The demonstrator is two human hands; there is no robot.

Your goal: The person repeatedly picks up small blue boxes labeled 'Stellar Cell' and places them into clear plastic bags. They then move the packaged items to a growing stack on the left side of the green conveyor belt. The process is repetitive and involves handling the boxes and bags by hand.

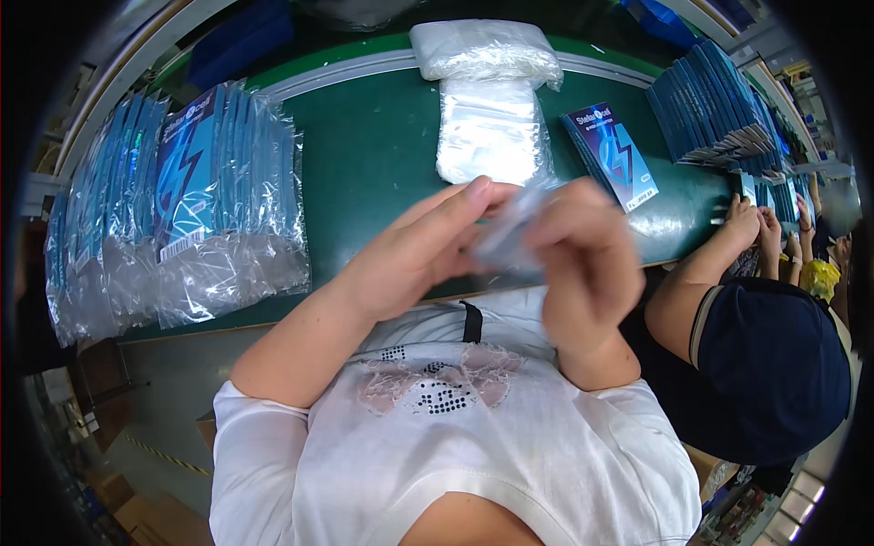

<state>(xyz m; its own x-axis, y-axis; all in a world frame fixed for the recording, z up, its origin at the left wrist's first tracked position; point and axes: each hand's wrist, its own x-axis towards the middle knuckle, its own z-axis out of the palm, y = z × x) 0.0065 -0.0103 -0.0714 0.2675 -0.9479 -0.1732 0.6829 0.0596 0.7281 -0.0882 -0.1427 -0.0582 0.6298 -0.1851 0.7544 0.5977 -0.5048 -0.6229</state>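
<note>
In front of my chest, both hands are at a clear plastic bag [512,232], smeared by motion. My left hand [423,241] is closed around its left side, with the thumb on top. At the bag's right side my right hand [590,241] pinches it; those fingers are blurred. Whether anything lies inside the bag is too blurred to tell. Just beyond my right hand a single blue box [612,156] with a lightning-bolt print lies on the green table [364,155]. Straight ahead of my hands sits a stack of flat clear bags [487,132].
Blue boxes in clear bags [187,173] stand in rows at the left. A bundle of wrapped clear bags [487,50] lies at the back. Unbagged blue boxes [710,105] are stacked at the far right. Close on my right, a person in dark clothing [774,364] works with boxes.
</note>
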